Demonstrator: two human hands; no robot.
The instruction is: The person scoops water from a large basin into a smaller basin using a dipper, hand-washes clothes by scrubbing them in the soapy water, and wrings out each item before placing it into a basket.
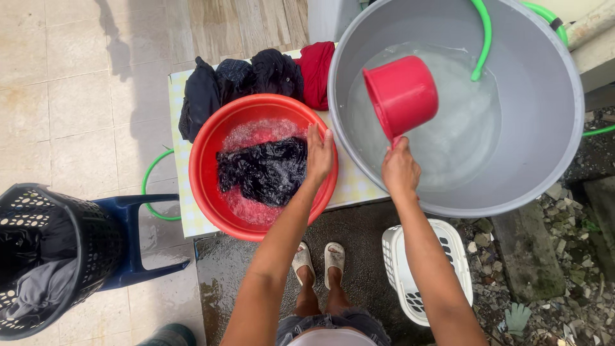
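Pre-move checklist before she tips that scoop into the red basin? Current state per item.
1. Right hand grips the red scoop by its handle: ok.
2. Scoop holds water: cannot tell, its inside faces away.
3. Left hand steadies the red basin rim: ok.
4. Basin has room: ok, sudsy water sits below the rim.
5. Dark cloth is inside the basin: ok.
6. Grey tub holds water: ok.

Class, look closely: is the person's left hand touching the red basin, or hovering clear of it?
Touching. The head view shows the left hand laid over the red basin's right rim, fingers reaching inward toward the dark wet cloth.
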